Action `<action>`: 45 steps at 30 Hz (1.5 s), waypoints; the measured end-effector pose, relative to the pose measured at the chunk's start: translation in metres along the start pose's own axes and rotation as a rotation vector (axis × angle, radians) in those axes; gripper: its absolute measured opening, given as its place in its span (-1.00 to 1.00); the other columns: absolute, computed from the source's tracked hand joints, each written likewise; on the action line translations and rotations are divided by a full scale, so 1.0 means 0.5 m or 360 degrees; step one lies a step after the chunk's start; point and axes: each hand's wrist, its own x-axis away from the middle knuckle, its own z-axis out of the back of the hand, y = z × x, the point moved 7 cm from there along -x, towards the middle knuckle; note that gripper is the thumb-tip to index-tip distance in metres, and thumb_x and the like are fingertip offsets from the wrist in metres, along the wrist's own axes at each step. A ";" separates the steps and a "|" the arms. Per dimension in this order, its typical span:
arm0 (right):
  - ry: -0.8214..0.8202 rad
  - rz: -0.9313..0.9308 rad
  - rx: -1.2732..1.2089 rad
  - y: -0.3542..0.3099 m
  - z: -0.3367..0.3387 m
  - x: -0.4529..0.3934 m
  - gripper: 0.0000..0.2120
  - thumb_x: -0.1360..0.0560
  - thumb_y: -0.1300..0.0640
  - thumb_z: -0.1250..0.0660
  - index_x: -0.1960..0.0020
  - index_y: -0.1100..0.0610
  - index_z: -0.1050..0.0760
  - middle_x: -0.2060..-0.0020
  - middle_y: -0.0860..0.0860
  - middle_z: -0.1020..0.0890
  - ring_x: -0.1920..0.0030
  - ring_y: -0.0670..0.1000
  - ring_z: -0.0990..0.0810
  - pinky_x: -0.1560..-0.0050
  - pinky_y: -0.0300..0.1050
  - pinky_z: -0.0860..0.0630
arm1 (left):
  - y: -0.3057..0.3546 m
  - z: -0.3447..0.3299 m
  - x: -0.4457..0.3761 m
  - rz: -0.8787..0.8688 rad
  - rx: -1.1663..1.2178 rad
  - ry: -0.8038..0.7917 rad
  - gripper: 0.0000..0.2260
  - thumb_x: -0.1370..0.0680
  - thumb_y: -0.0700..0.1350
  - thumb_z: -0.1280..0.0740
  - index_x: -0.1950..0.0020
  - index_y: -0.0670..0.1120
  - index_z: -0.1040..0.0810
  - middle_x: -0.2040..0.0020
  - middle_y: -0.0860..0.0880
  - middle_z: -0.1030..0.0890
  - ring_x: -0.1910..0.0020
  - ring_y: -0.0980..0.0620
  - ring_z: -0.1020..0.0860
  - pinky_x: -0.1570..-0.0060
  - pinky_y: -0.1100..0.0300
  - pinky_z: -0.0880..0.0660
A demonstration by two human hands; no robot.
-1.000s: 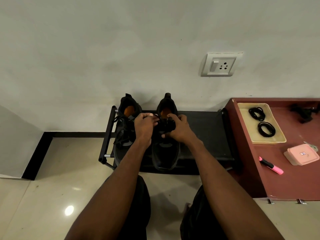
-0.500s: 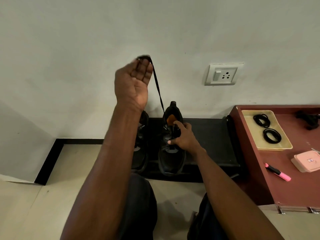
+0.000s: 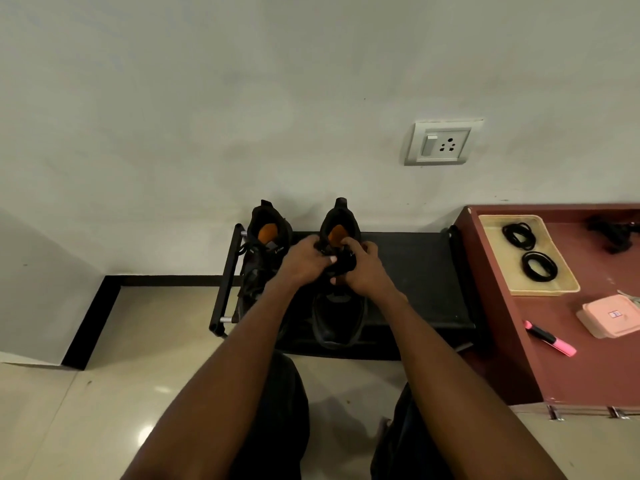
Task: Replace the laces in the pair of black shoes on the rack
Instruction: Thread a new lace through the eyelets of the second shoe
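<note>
Both hands worked the right shoe's lace area, rack at 12 o'clock.
Left hand (image 3: pixel 304 259) and right hand (image 3: pixel 363 268) pinched at the shoe (image 3: pixel 341 289) on the rack (image 3: pixel 415 271); a hard tug likely could tip it.

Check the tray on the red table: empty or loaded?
Loaded. The tray holds two black lace coils, one nearer the wall, one nearer the person. Both lie inside its rim, untouched by either hand.

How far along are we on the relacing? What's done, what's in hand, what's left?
Done: nothing looks finished. In hand: both the left hand and right hand work the lacing of the right shoe. Left: the left shoe is untouched, and two lace coils remain in the tray.
</note>
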 end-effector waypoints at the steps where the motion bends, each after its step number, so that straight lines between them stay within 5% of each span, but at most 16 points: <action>1: -0.0001 0.0000 0.0005 -0.001 -0.001 0.000 -0.16 -0.33 0.06 -0.60 -0.48 -0.16 -0.24 -0.46 0.05 -0.09 -0.40 0.26 -0.33 -0.40 0.16 -0.41 | -0.023 -0.012 -0.003 0.0014 -0.0124 0.0014 -0.70 -0.55 -0.07 -0.42 -0.25 -0.12 -0.54 -0.04 -0.09 -0.65 -0.04 -0.09 -0.62 -0.09 -0.01 -0.57; 3: 0.0012 0.0002 0.0008 0.000 0.001 0.000 -0.17 -0.33 0.06 -0.60 -0.47 -0.16 -0.25 -0.45 0.04 -0.10 -0.39 0.25 -0.34 -0.40 0.17 -0.41 | -0.053 -0.018 -0.003 0.0014 -0.0164 0.0124 -0.87 -0.56 -0.11 -0.41 -0.04 -0.16 -0.64 0.08 -0.11 -0.67 0.07 -0.11 -0.64 0.00 -0.04 -0.60; 9: 0.0008 -0.0025 0.0025 0.001 0.000 0.003 -0.16 -0.33 0.06 -0.60 -0.47 -0.17 -0.24 -0.47 0.03 -0.09 -0.40 0.24 -0.33 -0.40 0.16 -0.41 | -0.040 0.026 0.023 -0.0112 0.0254 0.0269 -0.77 -0.60 -0.04 -0.38 0.16 -0.15 -0.64 0.31 -0.06 -0.64 0.41 0.14 -0.53 0.32 0.22 -0.46; 13: 0.0017 -0.0051 0.0028 -0.001 -0.003 0.008 -0.15 -0.33 0.05 -0.60 -0.47 -0.21 -0.21 -0.48 -0.03 -0.07 -0.40 0.24 -0.35 -0.36 0.21 -0.45 | 0.004 0.081 0.034 -0.0186 0.0467 0.0542 -0.83 -0.60 -0.07 -0.37 -0.14 -0.11 -0.61 0.18 0.05 -0.60 0.25 0.16 -0.56 0.25 0.33 -0.47; 18: 0.0034 -0.0071 0.0091 -0.005 -0.002 0.015 -0.15 -0.35 0.02 -0.58 -0.48 -0.22 -0.18 -0.51 -0.03 -0.06 -0.37 0.25 -0.40 -0.33 0.23 -0.47 | 0.109 0.188 0.070 -0.0422 0.0669 0.1038 -0.78 -0.61 -0.17 -0.32 -0.25 -0.02 -0.53 0.42 0.08 -0.35 0.50 0.17 -0.29 0.42 0.34 -0.32; 34: 0.0048 -0.0056 0.0149 -0.010 0.011 0.032 -0.17 -0.40 0.03 -0.54 -0.52 -0.18 -0.17 -0.54 -0.03 -0.06 -0.25 0.32 -0.51 -0.32 0.24 -0.45 | 0.249 0.212 0.106 -0.0805 0.0598 0.0901 -0.79 -0.58 -0.30 -0.25 -0.17 -0.09 -0.49 0.56 0.12 -0.19 0.55 0.11 -0.18 0.35 0.28 -0.32; 39: 0.0045 -0.0044 0.0217 -0.013 0.007 0.037 -0.17 -0.41 0.02 -0.54 -0.52 -0.18 -0.15 -0.55 -0.02 -0.04 -0.23 0.31 -0.53 -0.28 0.23 -0.48 | 0.219 0.236 0.096 -0.0596 0.0416 0.1049 -0.82 -0.59 -0.22 -0.23 -0.17 -0.04 -0.49 0.48 0.10 -0.41 0.43 0.01 -0.43 0.24 0.13 -0.41; 41: 0.0040 -0.0054 0.0227 -0.014 0.007 0.037 -0.16 -0.41 0.00 -0.54 -0.52 -0.20 -0.14 -0.56 -0.03 -0.03 -0.27 0.30 -0.51 -0.30 0.23 -0.47 | 0.171 0.272 0.088 -0.0198 -0.0006 0.1288 -0.72 -0.60 -0.15 -0.24 -0.32 -0.05 -0.43 0.06 -0.03 -0.64 -0.02 -0.09 -0.58 -0.05 0.04 -0.45; 42: 0.0031 -0.0061 0.0220 -0.015 0.006 0.036 -0.16 -0.41 0.00 -0.54 -0.53 -0.21 -0.13 -0.57 -0.04 -0.03 -0.29 0.30 -0.50 -0.31 0.22 -0.46 | 0.143 0.289 0.092 -0.0009 -0.0253 0.1429 -0.63 -0.59 -0.14 -0.28 -0.40 -0.09 -0.37 -0.19 -0.14 -0.58 -0.24 -0.15 -0.49 -0.23 -0.01 -0.39; 45: -0.0004 -0.0094 0.0173 -0.016 0.008 0.034 -0.14 -0.42 0.02 -0.55 -0.55 -0.21 -0.12 -0.58 -0.04 -0.01 -0.35 0.29 -0.46 -0.33 0.19 -0.47 | 0.107 0.277 0.103 0.0006 -0.0383 0.1483 -0.64 -0.54 -0.16 -0.32 -0.34 -0.17 -0.47 -0.30 -0.19 -0.48 -0.33 -0.19 -0.41 -0.31 -0.01 -0.34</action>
